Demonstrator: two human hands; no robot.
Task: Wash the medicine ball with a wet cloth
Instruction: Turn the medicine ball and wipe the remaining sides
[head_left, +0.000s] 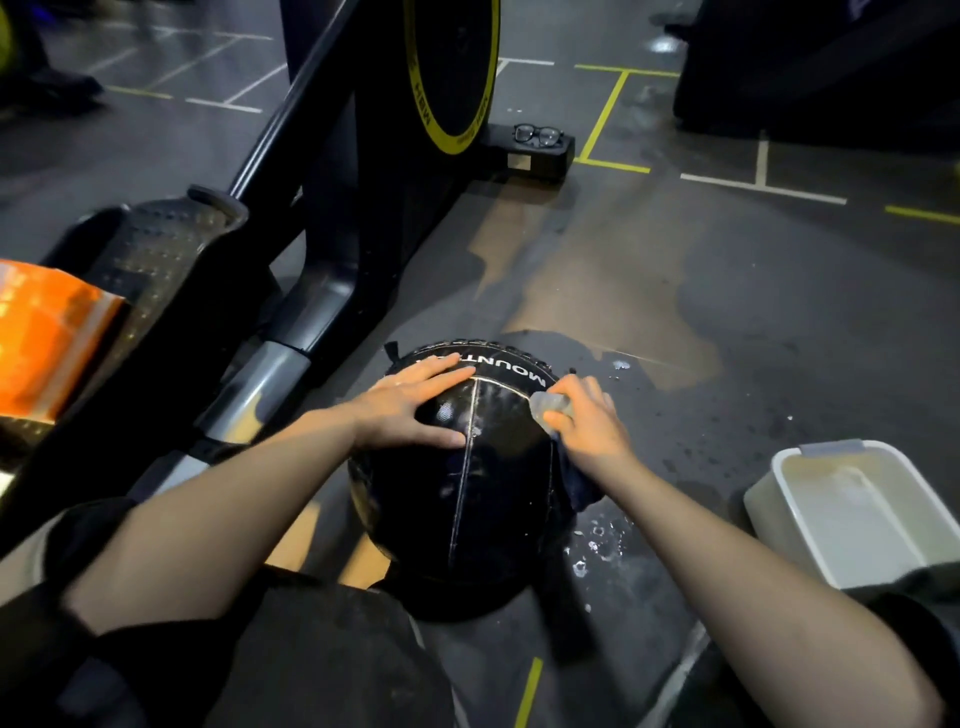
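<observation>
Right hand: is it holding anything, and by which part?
The right hand grips a dark cloth by its bunched upper end, against the medicine ball's right side.

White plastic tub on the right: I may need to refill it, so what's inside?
The white plastic tub holds pale, cloudy water with a bright reflection. Its bottom cannot be seen, and its near end is cut off by the forearm.

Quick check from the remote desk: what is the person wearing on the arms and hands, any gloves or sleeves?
No gloves: the left hand and right hand are bare, with no rings or watch showing. Both forearms are uncovered. Short dark sleeves end near the elbows at the frame's lower corners.
</observation>
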